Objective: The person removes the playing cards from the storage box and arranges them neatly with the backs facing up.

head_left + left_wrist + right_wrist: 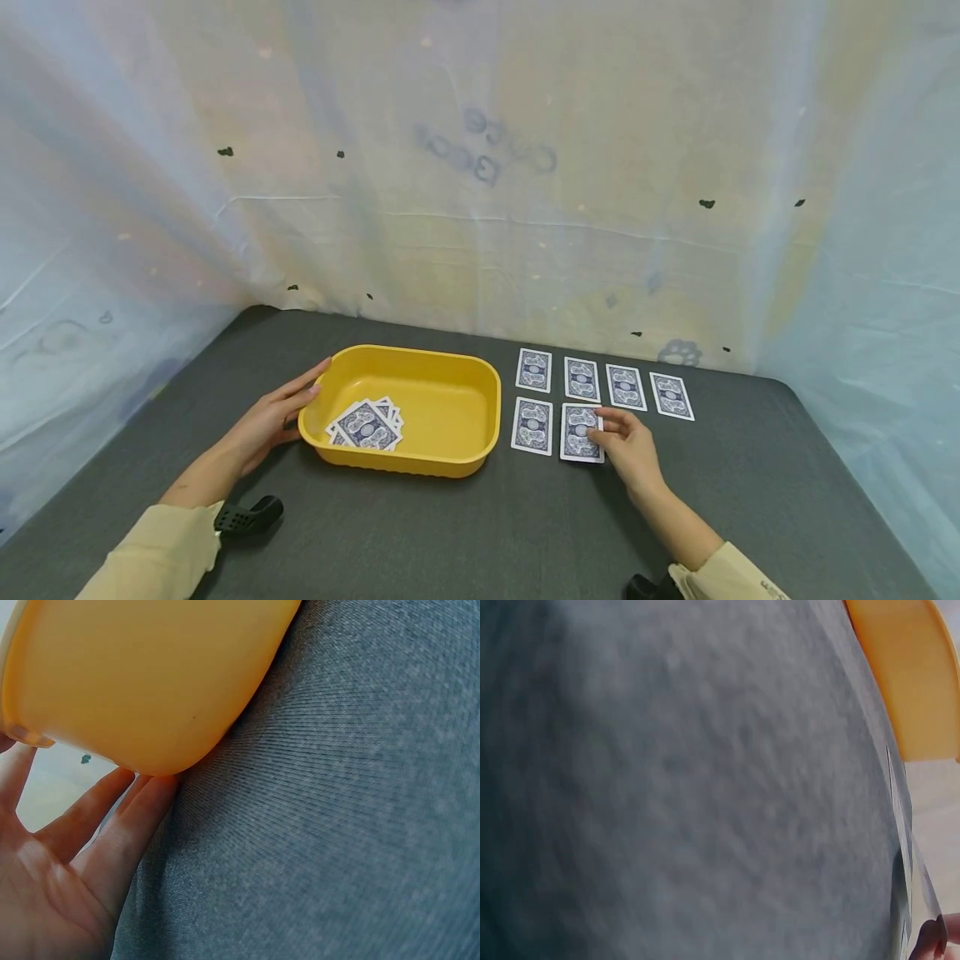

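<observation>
My right hand (pixel 628 450) pinches a playing card (pixel 579 433) with a blue patterned back, thumb and fingers at its right edge. In the right wrist view the held card (pixel 928 889) tilts up at the far right, with other thin card edges beside it. My left hand (pixel 264 423) rests against the left end of a yellow plastic basin (pixel 471 467). In the left wrist view its fairly straight fingers (pixel 101 814) touch the basin's outer wall and reach its rim. Inside the basin, at the front left, lies a loose pile of playing cards (pixel 367 425), backs up.
Several cards (pixel 582 379) lie backs up in a row behind the held one, near the table's far edge. Another card (pixel 532 426) lies left of it, beside the basin. A dark grey cloth covers the table (pixel 450 542). Pale sheeting (pixel 525 275) hangs around it.
</observation>
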A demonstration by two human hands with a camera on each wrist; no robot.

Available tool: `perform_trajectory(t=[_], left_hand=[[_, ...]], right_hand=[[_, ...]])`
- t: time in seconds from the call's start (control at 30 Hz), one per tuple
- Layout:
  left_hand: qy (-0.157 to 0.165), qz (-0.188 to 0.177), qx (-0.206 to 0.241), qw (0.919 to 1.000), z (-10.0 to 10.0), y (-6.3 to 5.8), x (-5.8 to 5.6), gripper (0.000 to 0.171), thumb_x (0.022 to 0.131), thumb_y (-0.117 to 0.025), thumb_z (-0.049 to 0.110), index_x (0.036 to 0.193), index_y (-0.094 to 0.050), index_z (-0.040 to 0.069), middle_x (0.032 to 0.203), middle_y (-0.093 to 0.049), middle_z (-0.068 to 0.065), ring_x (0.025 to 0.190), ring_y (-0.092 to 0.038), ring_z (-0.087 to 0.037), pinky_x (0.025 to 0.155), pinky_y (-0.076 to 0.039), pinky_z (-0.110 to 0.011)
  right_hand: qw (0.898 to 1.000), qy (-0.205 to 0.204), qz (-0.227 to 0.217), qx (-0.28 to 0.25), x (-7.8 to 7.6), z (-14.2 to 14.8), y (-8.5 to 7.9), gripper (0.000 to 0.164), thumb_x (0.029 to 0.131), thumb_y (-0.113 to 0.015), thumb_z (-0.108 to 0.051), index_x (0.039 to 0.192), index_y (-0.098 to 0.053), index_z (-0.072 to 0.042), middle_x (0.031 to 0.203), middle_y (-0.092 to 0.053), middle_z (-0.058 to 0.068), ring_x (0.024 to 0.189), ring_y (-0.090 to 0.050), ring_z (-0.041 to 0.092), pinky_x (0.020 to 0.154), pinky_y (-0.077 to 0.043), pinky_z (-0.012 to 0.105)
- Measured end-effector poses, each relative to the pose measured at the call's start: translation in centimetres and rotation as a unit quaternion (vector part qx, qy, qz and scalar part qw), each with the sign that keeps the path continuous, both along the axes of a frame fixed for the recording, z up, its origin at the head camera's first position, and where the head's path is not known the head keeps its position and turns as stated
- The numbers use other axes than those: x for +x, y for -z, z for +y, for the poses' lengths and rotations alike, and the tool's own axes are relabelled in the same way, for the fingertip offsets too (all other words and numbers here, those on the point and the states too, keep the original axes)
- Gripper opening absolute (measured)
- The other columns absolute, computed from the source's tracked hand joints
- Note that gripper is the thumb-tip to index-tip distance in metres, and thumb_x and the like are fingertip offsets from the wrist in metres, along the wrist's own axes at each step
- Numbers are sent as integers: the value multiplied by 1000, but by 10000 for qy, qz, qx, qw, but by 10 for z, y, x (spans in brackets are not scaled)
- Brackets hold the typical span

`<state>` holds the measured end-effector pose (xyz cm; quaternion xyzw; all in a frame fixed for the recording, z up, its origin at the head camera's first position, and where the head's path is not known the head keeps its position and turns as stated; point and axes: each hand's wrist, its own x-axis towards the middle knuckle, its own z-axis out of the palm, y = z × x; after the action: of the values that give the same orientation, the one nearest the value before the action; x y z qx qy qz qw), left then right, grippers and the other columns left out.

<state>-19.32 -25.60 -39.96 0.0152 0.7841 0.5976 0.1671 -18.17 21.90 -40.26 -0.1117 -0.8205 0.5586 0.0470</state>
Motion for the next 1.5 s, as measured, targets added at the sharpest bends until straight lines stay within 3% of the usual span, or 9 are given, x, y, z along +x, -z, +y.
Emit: perform_trajectory(t=[0.37,0.6,0.9,1.03,1.2,1.5], left_hand=[[-79,76,-158,9998,2,-1,2,67,98,-42,54,154,-10,35,162,1,-9,144,-14,-44,104,-32,-65],[-56,59,-113,9999,1,-1,1,65,99,-41,52,154,-10,35,162,1,-9,145,-12,-43,104,-32,-65],[-26,77,-64,9999,1,0,0,66,99,-42,52,154,-10,35,162,1,-8,145,-11,-44,103,-33,-65],[-17,77,-66,9999,0,1,0,66,99,-42,52,154,-10,35,162,2,-9,145,-11,-44,102,-34,-65],[4,108,-45,9999,-1,0,1,65,99,-41,51,154,-10,35,162,2,-9,145,-11,-43,102,-34,-64],[1,109,-47,9999,0,-1,2,65,100,-41,51,154,-10,34,162,2,-9,145,-10,-44,103,-33,-65]], right_hand=[[9978,-104,-187,633,-5,13,2,40,79,-68,-2,117,-58,8,83,-61,6,71,-50,8,60,-40,19],[9938,-355,-106,1046,-8,15,-1,44,75,-75,-4,114,-60,11,89,-65,15,69,-54,6,60,-43,20],[9599,-752,237,2691,-13,16,-3,39,74,-81,-16,106,-69,3,90,-69,15,76,-64,21,65,-47,32],[9530,-814,266,2905,-13,15,-4,36,73,-82,-18,102,-71,1,86,-69,14,77,-65,23,68,-48,36],[9469,-849,164,3097,-14,11,-8,37,74,-82,-21,102,-72,1,80,-65,10,71,-55,20,63,-43,36],[9490,-901,512,2979,-17,2,-9,32,76,-79,-16,100,-71,4,83,-67,13,76,-60,22,66,-46,36]])
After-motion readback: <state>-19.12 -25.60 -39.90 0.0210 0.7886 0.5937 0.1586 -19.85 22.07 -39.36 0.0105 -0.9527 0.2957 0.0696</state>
